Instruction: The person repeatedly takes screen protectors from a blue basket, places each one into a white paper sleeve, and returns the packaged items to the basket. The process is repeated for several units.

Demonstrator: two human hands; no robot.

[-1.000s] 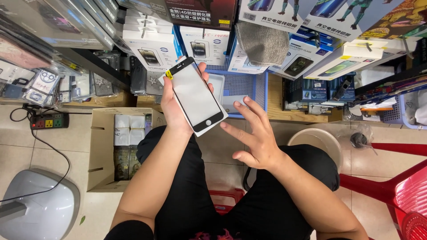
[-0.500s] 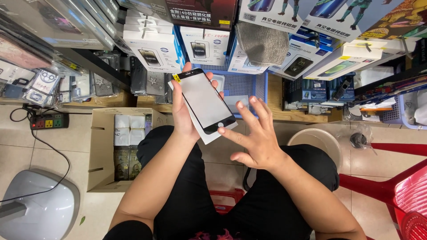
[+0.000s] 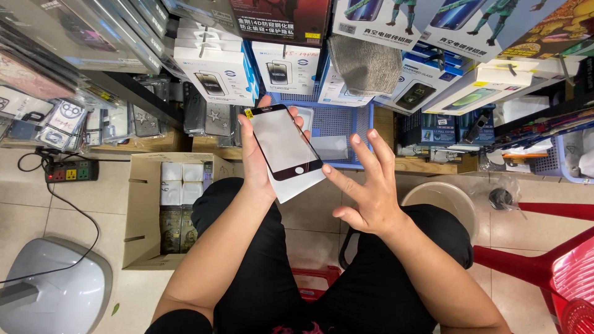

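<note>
My left hand [image 3: 257, 164] holds up a phone screen protector [image 3: 283, 143] with a black border and a pale centre, together with a white card backing [image 3: 300, 184] under it. A small yellow tab sticks out at its top left corner. My right hand [image 3: 365, 188] is spread open just to the right of the protector, its index fingertip almost touching the lower right corner. Both forearms reach up from my lap, over black trousers.
A blue plastic basket [image 3: 346, 127] sits behind the hands. White boxes of screen protectors [image 3: 213, 68] hang above. A cardboard box [image 3: 145, 213] of packs stands at left, a power strip [image 3: 71, 171] beyond it. A beige stool [image 3: 442, 201] and red chair [image 3: 557, 260] stand at right.
The protector has turned and shifted right in my left hand, its face now pale with glare. My right hand has moved closer to its lower right corner.
</note>
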